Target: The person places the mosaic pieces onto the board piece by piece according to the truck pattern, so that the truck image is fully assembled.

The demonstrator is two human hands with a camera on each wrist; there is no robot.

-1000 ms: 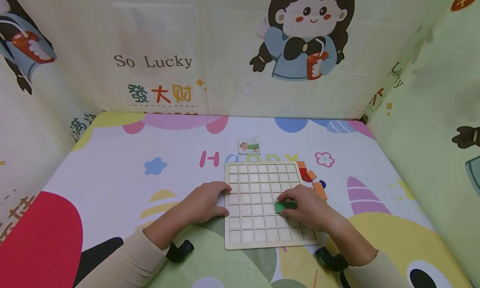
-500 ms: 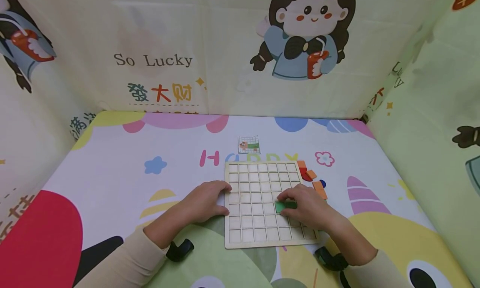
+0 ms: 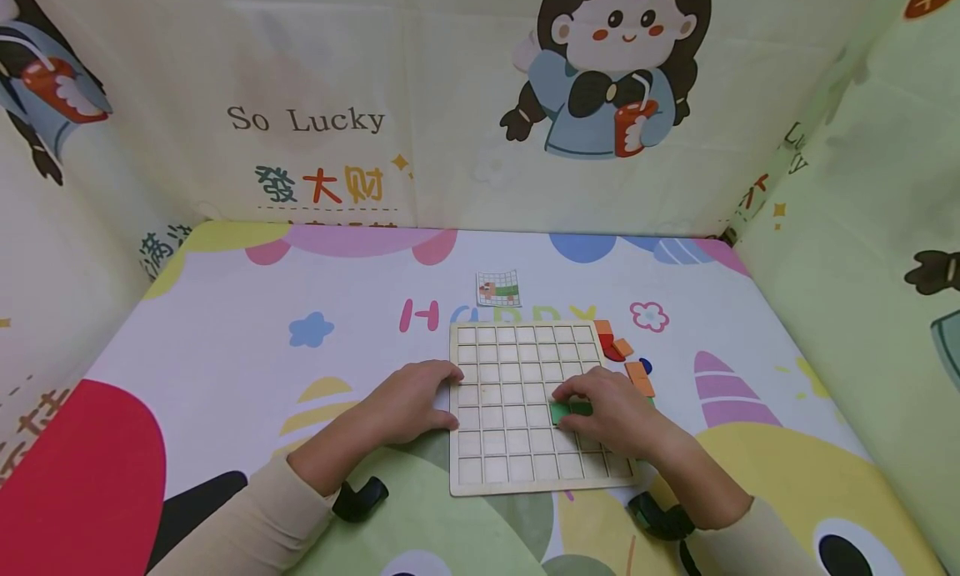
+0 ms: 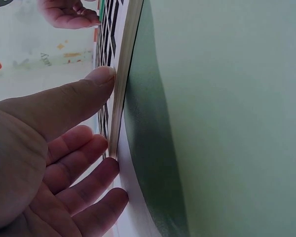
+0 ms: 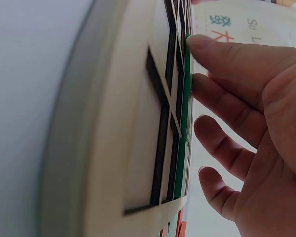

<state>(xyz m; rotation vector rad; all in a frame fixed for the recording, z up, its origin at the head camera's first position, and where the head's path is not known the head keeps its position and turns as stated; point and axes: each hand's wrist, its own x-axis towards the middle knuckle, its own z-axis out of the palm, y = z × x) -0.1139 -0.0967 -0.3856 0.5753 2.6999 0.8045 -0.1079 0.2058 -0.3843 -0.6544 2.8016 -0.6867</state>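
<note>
Two plain, lightly creased beige sleeves (image 3: 243,518), with a small, curved black device (image 3: 361,501) near each cuff (image 3: 306,488)

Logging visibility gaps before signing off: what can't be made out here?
Head view: right end of the green pieces, covered by the right hand.
Head view: fine detail on the picture card, too small.
Head view: full outline of the blue piece, partly behind an orange piece.
Left wrist view: cell contents of the board, seen nearly edge-on.
Right wrist view: shapes of the loose pieces, cut off by the bottom edge.
</note>
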